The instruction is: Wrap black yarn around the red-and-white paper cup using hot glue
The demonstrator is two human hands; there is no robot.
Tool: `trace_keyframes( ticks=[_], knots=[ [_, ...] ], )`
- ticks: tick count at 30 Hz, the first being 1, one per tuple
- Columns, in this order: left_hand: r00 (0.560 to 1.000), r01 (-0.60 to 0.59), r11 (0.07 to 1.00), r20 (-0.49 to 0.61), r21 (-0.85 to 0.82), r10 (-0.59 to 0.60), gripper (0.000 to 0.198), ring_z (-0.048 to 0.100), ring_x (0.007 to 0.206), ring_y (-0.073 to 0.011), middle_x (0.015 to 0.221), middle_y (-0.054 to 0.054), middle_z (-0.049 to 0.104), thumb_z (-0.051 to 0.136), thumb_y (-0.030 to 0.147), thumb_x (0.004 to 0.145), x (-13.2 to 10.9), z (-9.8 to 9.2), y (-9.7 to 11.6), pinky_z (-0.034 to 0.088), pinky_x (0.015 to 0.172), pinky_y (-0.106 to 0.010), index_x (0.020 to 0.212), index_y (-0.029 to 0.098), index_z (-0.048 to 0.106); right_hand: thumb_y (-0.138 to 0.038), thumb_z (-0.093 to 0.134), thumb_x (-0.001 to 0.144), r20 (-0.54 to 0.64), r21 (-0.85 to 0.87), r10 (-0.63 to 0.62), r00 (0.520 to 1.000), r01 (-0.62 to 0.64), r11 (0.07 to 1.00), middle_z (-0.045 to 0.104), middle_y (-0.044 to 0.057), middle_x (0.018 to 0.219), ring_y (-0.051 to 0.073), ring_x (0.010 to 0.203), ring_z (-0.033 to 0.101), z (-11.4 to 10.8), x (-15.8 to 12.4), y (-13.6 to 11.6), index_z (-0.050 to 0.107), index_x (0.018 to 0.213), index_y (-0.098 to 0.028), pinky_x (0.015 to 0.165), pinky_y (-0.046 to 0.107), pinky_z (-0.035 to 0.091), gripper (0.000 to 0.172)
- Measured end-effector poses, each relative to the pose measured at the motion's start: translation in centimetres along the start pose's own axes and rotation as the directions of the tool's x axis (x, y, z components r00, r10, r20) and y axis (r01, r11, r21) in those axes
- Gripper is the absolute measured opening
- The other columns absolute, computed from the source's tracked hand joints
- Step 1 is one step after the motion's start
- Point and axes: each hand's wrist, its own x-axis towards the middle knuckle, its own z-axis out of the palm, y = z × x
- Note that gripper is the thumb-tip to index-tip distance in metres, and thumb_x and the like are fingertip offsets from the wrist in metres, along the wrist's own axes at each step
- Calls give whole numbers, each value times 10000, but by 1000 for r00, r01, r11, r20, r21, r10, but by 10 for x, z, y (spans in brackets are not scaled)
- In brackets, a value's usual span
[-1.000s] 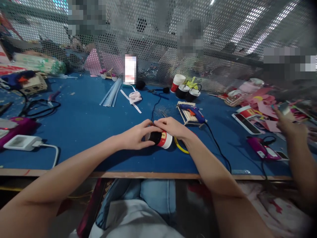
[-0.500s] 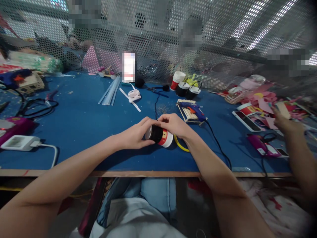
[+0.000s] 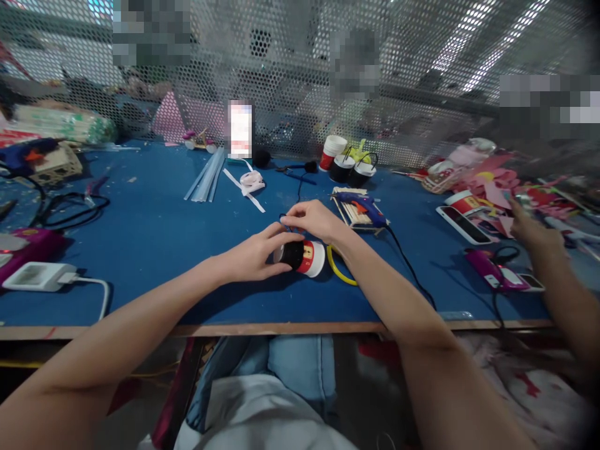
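A paper cup lies on its side near the table's front edge, its white rim toward the right. Black yarn is wrapped round its base half, while the red and white print shows on the rest. My left hand grips the base end, thumb below and fingers above. Just above the cup, my right hand pinches a strand of black yarn between thumb and fingertips. A yellow ring-like strip lies beside the cup, partly hidden by my right forearm.
A blue glue gun rests on a stick rack. Behind are several cups, a white ribbon roll, clear glue sticks and a lit phone before a perforated metal screen. At right, a co-worker's hand reaches over pink craft pieces.
My right hand has lifted off the cup and moved slightly up and left, drawing out the yarn strand. The left hand keeps its grip. The co-worker's hand has shifted slightly.
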Motion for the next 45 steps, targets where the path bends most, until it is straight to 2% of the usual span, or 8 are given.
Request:
trace_keyframes(
  ticks=[3,6,10,14,22,28,35,45],
  knots=[
    [1000,21,1000,4,7,-21,485,496,1100,-249,1178,-127,443,556,316,829,0,0,-1,442,933,-400,1274,197,408,-393,603,725,-15,-121,25,1000,-27,992,624,26,616,97,510,497,-10,1,7,638,663,-142,516,238,394,261],
    [999,52,999,10,-3,-52,507,534,1022,-223,1145,-118,458,571,315,818,0,0,-1,458,905,-380,1279,184,405,-414,516,795,-235,-187,34,971,-79,979,639,49,649,93,484,514,-39,-7,14,629,704,-135,505,236,407,315],
    [997,80,997,-15,-17,-80,508,540,1008,-216,1142,-114,462,597,315,799,0,-2,-2,463,894,-364,1256,174,426,-403,372,866,-646,-420,2,764,-358,834,662,83,782,145,655,600,-92,-25,34,630,848,-153,608,266,446,359],
    [992,113,993,-52,19,-112,504,534,1005,-217,1136,-114,469,610,305,787,1,-6,-5,463,887,-361,1244,176,439,-235,582,715,-642,-469,97,760,-490,735,665,152,818,252,803,614,-120,-36,69,647,796,-112,705,342,430,161],
    [988,147,989,-59,6,-146,506,546,1004,-225,1141,-110,498,633,297,769,1,-7,-10,480,864,-373,1227,182,451,-214,576,689,-593,-484,210,777,-552,679,658,178,862,291,837,619,-105,-36,99,641,875,-91,702,357,438,233],
    [984,158,986,-73,-54,-161,476,564,958,-211,1155,-103,485,626,264,771,1,-7,-12,541,730,-326,1216,213,468,-262,671,622,-741,-212,159,653,-452,866,629,153,972,258,875,596,-104,-44,87,538,1043,-101,734,368,455,470],
    [972,166,971,-135,-172,-191,432,558,977,-200,1144,-93,470,598,322,799,0,-10,-23,548,759,-331,1205,227,487,-388,634,703,-295,85,113,949,-92,992,575,9,575,135,555,543,-70,-61,36,556,663,-167,577,286,453,237],
    [951,187,955,-203,-229,-235,387,532,1040,-208,1151,-92,463,609,264,795,-2,-11,-40,535,798,-345,1167,217,512,-436,572,762,-205,-48,96,974,-109,993,590,19,526,132,433,534,-25,-67,6,631,788,-156,445,270,445,288]
  ],
)
